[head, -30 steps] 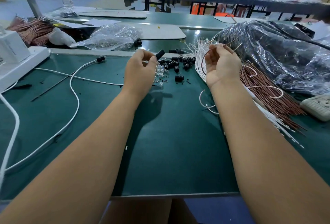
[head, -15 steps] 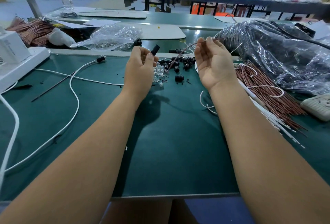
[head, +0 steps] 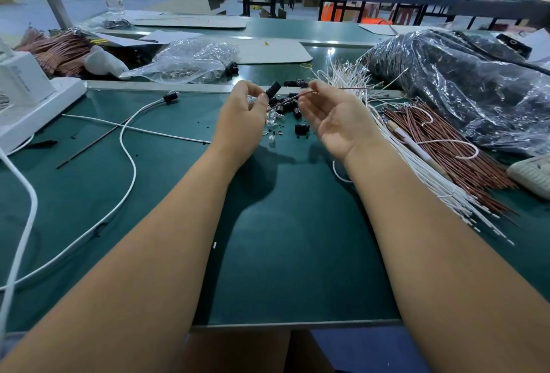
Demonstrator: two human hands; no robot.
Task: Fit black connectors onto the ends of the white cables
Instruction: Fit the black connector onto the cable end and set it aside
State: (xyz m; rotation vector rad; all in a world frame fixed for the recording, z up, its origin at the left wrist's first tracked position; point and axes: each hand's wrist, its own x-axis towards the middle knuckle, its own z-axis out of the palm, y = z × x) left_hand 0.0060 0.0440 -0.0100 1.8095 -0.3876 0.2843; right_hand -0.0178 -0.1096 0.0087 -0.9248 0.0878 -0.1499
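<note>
A black connector (head: 273, 89) is pinched between the fingers (head: 258, 101) of the left hand (head: 241, 122), above the loose pile of connectors (head: 287, 106) on the green table (head: 282, 223). A thin wire (head: 300, 95) is pinched by the right hand (head: 333, 119), just right of that pile. White cables (head: 416, 164) are fanned farther right.

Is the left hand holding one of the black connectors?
Yes, the left hand pinches a black connector between thumb and fingertips, raised above the pile of connectors on the table.
</note>
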